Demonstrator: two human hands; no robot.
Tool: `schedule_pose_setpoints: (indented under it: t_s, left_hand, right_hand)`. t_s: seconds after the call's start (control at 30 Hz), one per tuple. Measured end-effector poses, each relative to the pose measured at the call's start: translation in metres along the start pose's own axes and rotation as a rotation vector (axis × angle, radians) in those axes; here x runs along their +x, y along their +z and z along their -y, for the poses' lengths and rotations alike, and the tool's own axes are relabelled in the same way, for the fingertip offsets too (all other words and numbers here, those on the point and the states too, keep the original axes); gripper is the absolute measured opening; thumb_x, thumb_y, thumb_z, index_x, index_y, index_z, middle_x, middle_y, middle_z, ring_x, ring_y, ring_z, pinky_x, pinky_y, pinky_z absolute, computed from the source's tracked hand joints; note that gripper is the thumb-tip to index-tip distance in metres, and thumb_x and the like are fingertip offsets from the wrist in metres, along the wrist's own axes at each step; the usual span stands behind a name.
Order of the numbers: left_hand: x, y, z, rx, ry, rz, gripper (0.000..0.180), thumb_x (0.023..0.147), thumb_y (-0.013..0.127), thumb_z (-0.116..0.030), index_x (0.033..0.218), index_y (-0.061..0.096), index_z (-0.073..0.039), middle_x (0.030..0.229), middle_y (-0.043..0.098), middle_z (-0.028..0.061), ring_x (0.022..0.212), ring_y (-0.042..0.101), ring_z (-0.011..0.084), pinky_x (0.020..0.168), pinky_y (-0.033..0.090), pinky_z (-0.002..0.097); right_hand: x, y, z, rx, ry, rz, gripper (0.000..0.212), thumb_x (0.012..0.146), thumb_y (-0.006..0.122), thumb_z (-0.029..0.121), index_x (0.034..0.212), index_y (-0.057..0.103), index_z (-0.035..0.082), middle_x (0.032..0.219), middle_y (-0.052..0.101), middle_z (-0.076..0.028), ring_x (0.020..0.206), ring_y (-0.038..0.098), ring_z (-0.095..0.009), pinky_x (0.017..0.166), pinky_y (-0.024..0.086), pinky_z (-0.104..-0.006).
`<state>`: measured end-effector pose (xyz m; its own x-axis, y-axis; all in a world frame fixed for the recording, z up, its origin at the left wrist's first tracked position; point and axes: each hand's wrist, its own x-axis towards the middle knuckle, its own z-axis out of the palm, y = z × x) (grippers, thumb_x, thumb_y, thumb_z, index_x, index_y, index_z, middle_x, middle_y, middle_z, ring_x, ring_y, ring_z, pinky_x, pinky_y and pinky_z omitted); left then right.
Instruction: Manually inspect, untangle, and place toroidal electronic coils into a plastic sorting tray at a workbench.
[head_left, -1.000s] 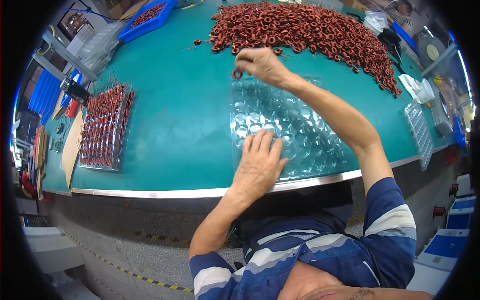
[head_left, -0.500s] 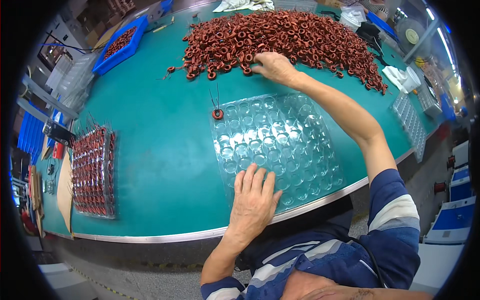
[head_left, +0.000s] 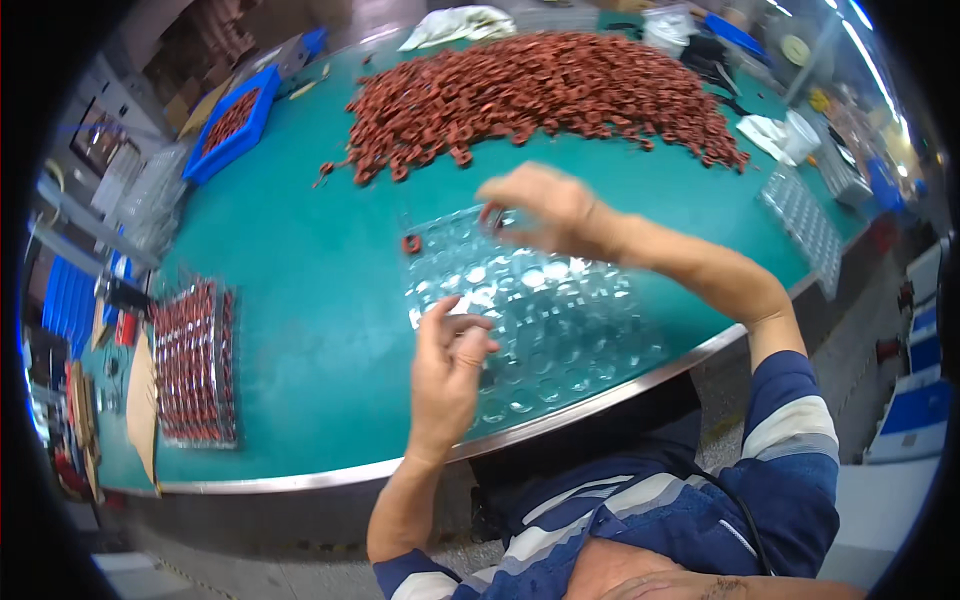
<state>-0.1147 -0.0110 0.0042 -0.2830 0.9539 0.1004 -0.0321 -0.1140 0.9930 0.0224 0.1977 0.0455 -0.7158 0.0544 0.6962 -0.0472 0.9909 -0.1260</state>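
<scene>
A clear plastic tray with rows of round pockets lies in front of me. One reddish-brown toroidal coil sits in its far left corner pocket. Over the far part of the tray, my right hand is blurred by motion and pinches another toroidal coil between its fingers. My left hand hovers above the tray's left side, fingers loosely bent and apart, with nothing visible in it. Beyond the tray spreads a large heap of the same coils with wire leads.
At the left, a filled stack of coil trays stands on the green table. A blue bin of coils is at the far left. Another clear tray, a white cup and a white cloth lie around the edges.
My right hand has come back from the heap toward the tray with a coil. My left hand has lifted off the tray and shifted left, its fingers curling. The whole view has shifted slightly.
</scene>
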Motion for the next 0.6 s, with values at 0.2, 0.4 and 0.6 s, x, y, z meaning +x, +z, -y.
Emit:
schedule_pose_setpoints:
  t_s: [0.2, 0.4, 0.6]
  left_hand:
    - [0.015, 0.021, -0.014, 0.113, 0.321, 0.018, 0.031, 0.102, 0.045, -0.027, 0.115, 0.051, 0.000, 0.089, 0.058, 0.0069, 0.069, 0.057, 0.0112, 0.063, 0.047, 0.0235]
    - [-0.001, 0.044, -0.016, -0.126, 0.162, -0.002, 0.027, 0.103, 0.043, -0.026, 0.104, 0.051, 0.000, 0.084, 0.055, 0.0057, 0.059, 0.052, 0.0106, 0.051, 0.044, 0.0227]
    - [-0.011, 0.056, -0.023, 0.006, 0.208, 0.213, 0.026, 0.100, 0.051, -0.020, 0.116, 0.045, -0.001, 0.089, 0.054, 0.0056, 0.066, 0.052, 0.0098, 0.057, 0.044, 0.0216]
  right_hand:
    - [-0.015, -0.008, 0.080, 0.141, -0.185, 0.029, 0.048, 0.076, 0.073, 0.015, 0.119, 0.054, 0.002, 0.098, 0.058, -0.011, 0.095, 0.061, -0.026, 0.082, 0.051, -0.0373]
    - [-0.042, -0.028, 0.104, 0.517, 0.528, -0.080, 0.036, 0.088, 0.068, 0.027, 0.109, 0.059, 0.000, 0.096, 0.062, -0.012, 0.086, 0.062, -0.018, 0.070, 0.053, -0.0301]
    - [-0.055, -0.036, 0.111, 1.039, 0.813, -0.164, 0.027, 0.093, 0.064, 0.023, 0.104, 0.061, -0.002, 0.084, 0.064, -0.005, 0.074, 0.058, -0.009, 0.064, 0.050, -0.0244]
